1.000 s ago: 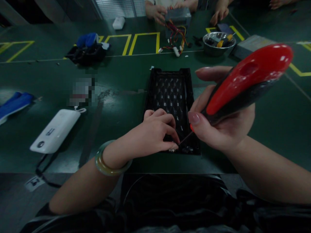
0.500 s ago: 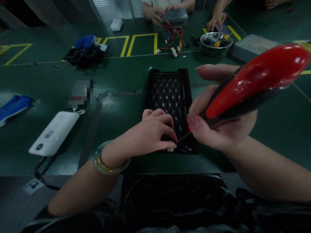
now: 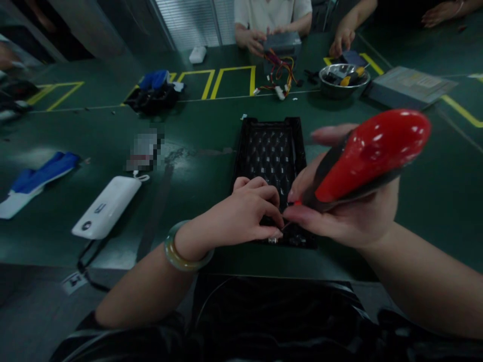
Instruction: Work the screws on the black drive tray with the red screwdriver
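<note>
Just below centre, the thumb and forefinger of the left hand (image 3: 249, 211) nearly meet beside the thin shaft of a red-and-black, bulbous-handled screwdriver (image 3: 372, 158), though whether they pinch anything cannot be told. Right of centre, the right hand (image 3: 354, 221) clasps that handle between thumb and fingers. Beneath the left fingers, a black, rectangular plastic tray (image 3: 301, 151) lies mid-frame on the green tabletop (image 3: 199, 128).

Close to the near edge of the bench (image 3: 204, 130), a red-and-black screwdriver (image 3: 372, 156) is being held in the right grip (image 3: 350, 216), its thin shaft (image 3: 287, 225) being pointed down into a black tray (image 3: 269, 148). The left grip (image 3: 245, 213) is being held at the tray's near end, fingertips beside the shaft. By the far edge, a wired metal box (image 3: 283, 42) is being handled by a co-worker's hand (image 3: 254, 42).
</note>
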`<control>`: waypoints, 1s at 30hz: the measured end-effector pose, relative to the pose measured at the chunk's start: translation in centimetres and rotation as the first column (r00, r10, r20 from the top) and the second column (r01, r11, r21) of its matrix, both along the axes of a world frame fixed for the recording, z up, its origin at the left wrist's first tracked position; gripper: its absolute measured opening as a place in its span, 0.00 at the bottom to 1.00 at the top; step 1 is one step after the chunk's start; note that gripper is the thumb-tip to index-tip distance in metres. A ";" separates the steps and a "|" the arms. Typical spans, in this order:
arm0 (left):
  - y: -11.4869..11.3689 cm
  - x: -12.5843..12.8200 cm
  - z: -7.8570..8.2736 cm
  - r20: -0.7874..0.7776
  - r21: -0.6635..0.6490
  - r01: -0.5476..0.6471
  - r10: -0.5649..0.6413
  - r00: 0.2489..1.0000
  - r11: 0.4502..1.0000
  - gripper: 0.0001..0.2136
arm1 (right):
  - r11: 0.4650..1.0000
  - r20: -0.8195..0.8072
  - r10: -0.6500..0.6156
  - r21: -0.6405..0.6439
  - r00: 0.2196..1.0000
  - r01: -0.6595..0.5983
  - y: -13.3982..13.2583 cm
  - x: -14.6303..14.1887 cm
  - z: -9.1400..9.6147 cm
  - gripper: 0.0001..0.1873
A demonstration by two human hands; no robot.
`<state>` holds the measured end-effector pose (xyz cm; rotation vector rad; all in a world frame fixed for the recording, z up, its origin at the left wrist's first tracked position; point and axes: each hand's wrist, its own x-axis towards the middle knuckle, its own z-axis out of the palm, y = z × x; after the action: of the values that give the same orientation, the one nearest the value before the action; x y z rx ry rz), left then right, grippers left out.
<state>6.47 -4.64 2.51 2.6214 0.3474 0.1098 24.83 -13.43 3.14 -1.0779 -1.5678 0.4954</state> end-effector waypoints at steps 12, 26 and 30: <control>-0.1 -0.2 -0.1 0.034 0.023 0.001 -0.001 0.999 1.000 0.09 | 0.941 0.087 0.337 0.006 0.937 -0.339 0.3 0.4 1.1 0.17; 0.2 -0.2 -0.7 0.043 0.082 0.040 -0.044 0.998 0.996 0.12 | 0.920 -0.063 0.339 -0.185 0.938 -0.345 -0.4 1.2 -0.6 0.21; 0.4 -0.2 -0.8 0.042 0.058 0.082 -0.084 0.996 0.995 0.13 | 0.900 -0.086 0.384 -0.189 0.919 -0.394 -0.3 1.3 -0.4 0.23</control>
<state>6.24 -4.20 1.74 2.6805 0.2228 0.1519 26.13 -13.72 2.70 -0.8921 -1.7252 0.9650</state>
